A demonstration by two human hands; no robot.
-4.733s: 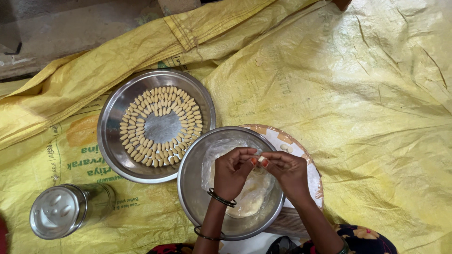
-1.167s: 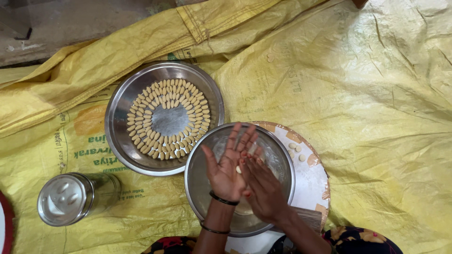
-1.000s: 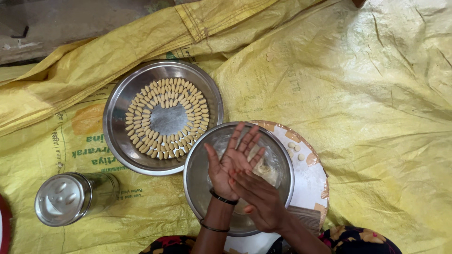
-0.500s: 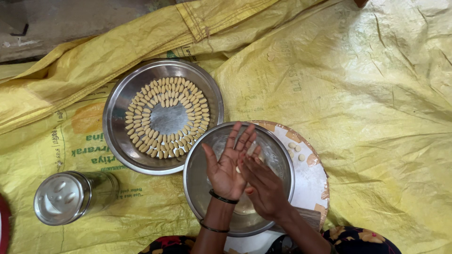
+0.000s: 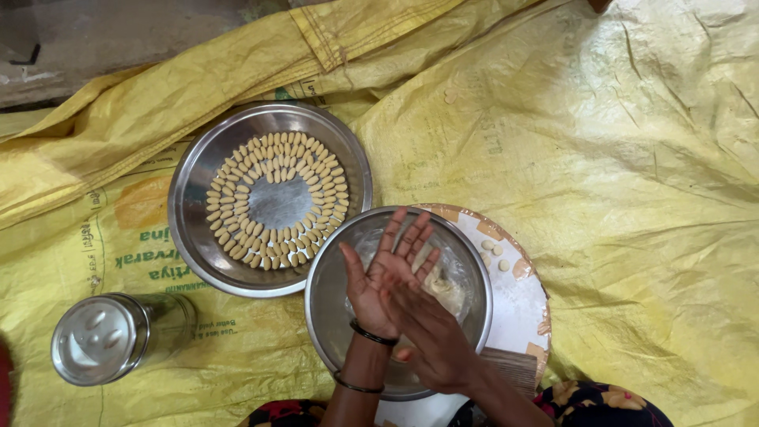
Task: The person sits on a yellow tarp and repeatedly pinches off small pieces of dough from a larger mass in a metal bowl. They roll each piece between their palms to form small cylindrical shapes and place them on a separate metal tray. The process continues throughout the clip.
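From the head camera, looking straight down, the left hand is held palm up over a steel bowl, its fingers straight and slightly fanned. The right hand lies across it, palm down, flat on the left palm, fingers stretched together along it. Whatever sits between the two palms is hidden, so I cannot tell if a piece is there. A lump of pale dough lies in the bowl just right of the hands. Two dark bangles circle the left wrist.

The bowl rests on a round white board with an orange patterned rim, where a few small dough pieces lie. To the upper left, touching the bowl's rim, a wide steel plate holds small oval dough pieces set in rings around a bare middle. A steel tumbler stands at lower left, apart from the plate.

All sit on yellow woven sacks; the one at left bears green lettering and an orange round mark beside the plate.
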